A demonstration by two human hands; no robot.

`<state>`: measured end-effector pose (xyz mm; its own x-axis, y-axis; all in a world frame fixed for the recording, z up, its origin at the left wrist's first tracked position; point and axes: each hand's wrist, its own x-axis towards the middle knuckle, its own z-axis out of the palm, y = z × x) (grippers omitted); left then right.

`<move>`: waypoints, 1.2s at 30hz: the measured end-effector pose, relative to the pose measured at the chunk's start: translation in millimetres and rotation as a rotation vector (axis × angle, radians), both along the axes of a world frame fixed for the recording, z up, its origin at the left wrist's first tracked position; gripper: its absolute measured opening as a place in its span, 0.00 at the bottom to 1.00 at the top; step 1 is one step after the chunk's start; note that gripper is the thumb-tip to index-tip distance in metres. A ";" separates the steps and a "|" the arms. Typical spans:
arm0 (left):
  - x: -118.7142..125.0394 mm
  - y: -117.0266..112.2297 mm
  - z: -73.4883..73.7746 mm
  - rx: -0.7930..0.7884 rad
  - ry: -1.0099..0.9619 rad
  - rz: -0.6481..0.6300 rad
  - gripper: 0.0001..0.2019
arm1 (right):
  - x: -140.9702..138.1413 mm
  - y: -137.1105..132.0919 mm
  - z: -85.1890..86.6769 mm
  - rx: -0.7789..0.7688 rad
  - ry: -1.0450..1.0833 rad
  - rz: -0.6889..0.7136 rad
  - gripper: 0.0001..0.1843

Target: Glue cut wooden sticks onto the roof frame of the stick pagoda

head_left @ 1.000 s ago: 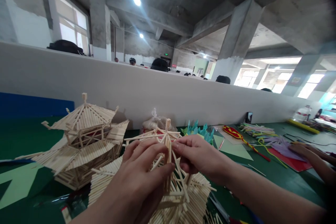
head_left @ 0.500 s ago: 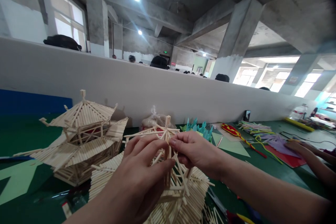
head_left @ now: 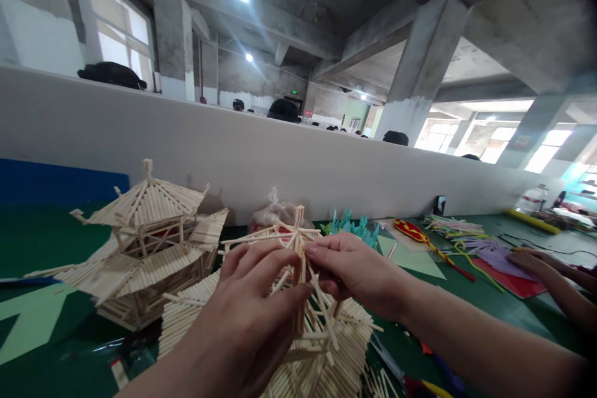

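Note:
A half-covered pagoda model (head_left: 196,317) built from thin wooden sticks stands in front of me, its top frame of bare rafters meeting at a short centre post (head_left: 299,217). My left hand (head_left: 261,305) curls round the upper frame from the left, thumb and fingers closed on the upright sticks below the peak. From the right, my right hand (head_left: 349,267) pinches the thin wooden stick at the frame just under the peak; its lower fingers are folded in. The fingers partly hide the joint. Left of it stands another stick pagoda (head_left: 149,205) with covered roofs.
Scissors (head_left: 387,357) and loose sticks (head_left: 380,382) lie at the lower right. Behind are a plastic bag (head_left: 275,214) and teal paper pieces (head_left: 352,227). Farther right lie a red-and-yellow ornament (head_left: 410,233), paper strips (head_left: 452,227) and another person's hands (head_left: 532,261). A white partition (head_left: 186,130) bounds the table.
Both hands keep their hold at the peak. My right hand has shifted very slightly to the right; the frame has hardly moved.

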<state>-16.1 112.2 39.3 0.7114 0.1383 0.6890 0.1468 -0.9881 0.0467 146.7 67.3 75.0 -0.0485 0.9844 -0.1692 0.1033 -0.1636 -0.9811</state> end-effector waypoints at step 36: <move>-3.9 -8.9 -7.8 0.076 0.026 0.059 0.11 | 12.2 -12.7 5.5 0.100 -0.122 0.224 0.08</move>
